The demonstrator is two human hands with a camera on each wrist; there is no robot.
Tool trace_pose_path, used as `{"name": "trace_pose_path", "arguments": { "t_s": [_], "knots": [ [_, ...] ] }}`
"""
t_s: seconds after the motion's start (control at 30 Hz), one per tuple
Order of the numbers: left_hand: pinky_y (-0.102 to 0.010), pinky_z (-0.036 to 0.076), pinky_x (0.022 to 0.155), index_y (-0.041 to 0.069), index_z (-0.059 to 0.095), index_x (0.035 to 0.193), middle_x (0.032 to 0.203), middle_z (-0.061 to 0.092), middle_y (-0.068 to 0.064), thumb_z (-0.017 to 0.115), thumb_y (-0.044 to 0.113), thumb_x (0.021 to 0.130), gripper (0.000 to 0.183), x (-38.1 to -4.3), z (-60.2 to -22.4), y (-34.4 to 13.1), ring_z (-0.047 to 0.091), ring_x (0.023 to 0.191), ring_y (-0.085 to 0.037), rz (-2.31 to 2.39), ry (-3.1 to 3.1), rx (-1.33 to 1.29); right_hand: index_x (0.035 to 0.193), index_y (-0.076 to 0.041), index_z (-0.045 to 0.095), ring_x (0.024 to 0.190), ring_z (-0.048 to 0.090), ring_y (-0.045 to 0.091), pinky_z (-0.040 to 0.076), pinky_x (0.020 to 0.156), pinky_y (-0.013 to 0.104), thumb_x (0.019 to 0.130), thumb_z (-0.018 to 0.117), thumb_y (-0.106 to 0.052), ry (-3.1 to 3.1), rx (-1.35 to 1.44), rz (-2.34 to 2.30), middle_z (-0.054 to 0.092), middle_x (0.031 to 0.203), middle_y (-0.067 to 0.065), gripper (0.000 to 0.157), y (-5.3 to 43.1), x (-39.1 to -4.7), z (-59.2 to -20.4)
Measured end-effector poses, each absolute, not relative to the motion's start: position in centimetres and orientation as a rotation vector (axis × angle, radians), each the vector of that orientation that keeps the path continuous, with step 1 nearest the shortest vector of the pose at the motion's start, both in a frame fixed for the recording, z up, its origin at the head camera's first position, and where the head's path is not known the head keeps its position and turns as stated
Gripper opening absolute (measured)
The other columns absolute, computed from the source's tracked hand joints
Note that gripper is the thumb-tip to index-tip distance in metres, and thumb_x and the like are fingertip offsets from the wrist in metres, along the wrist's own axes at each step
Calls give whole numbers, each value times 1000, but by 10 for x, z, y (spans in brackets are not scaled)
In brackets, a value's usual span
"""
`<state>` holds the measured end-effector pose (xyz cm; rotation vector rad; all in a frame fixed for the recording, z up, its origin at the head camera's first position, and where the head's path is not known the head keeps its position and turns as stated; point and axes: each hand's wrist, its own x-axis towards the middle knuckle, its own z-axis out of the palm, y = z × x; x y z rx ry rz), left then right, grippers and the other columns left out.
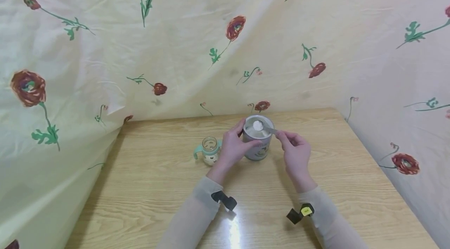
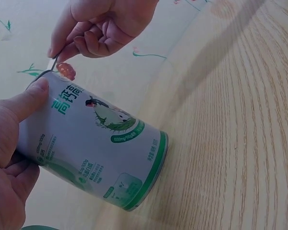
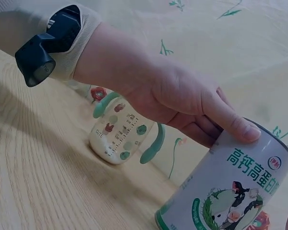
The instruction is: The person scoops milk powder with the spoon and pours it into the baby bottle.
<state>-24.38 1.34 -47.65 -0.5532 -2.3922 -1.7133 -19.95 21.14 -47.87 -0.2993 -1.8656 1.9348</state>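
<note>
A white and green milk powder can stands on the table with its top uncovered. My left hand grips the can's left side, the thumb lying across its front near the rim. My right hand pinches the handle of a spoon at the can's right rim. White powder shows at the spoon's end, within the can's mouth. Left of the can, a clear baby bottle with two green handles stands upright and without a lid, close to my left wrist. How full the can is cannot be told.
The wooden table runs up to a flower-patterned cloth hanging behind and at both sides. Wrist cameras are strapped to both forearms. The can stands near the table's back edge.
</note>
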Motion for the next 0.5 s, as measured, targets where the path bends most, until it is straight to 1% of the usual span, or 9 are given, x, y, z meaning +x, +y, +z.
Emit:
{"name": "trace_pose_path", "arguments": {
  "t_s": [0.1,0.23,0.4,0.5],
  "knots": [
    [-35,50,113,0,49,158,161,49,-15,97,28,81,95,-244,-476,14,52,145,-27,-1713,-2397,-547,112,4,74,74,56,9,43,60,17,102,77,-22,-1840,-320,1984,80,90,-8,28,211,-198,-477],
    [-36,50,113,-1,49,157,161,50,-15,97,28,81,95,-244,-477,14,53,144,-27,-1708,-2398,-546,113,5,73,78,61,9,46,63,16,102,77,-20,-1821,-328,2010,80,91,-9,27,210,-197,-477],
    [-36,50,113,1,49,158,161,50,-13,97,30,81,96,-244,-478,15,54,144,-26,-1701,-2405,-530,111,4,74,82,67,8,47,65,16,102,77,-19,-1817,-309,1981,80,90,-10,24,209,-197,-478],
    [-36,50,113,1,49,158,161,50,-14,97,31,81,96,-243,-477,15,54,144,-27,-1701,-2408,-524,109,4,74,84,68,12,48,65,17,102,78,-20,-1821,-301,1964,80,90,-10,25,208,-196,-477]
  ]
}}
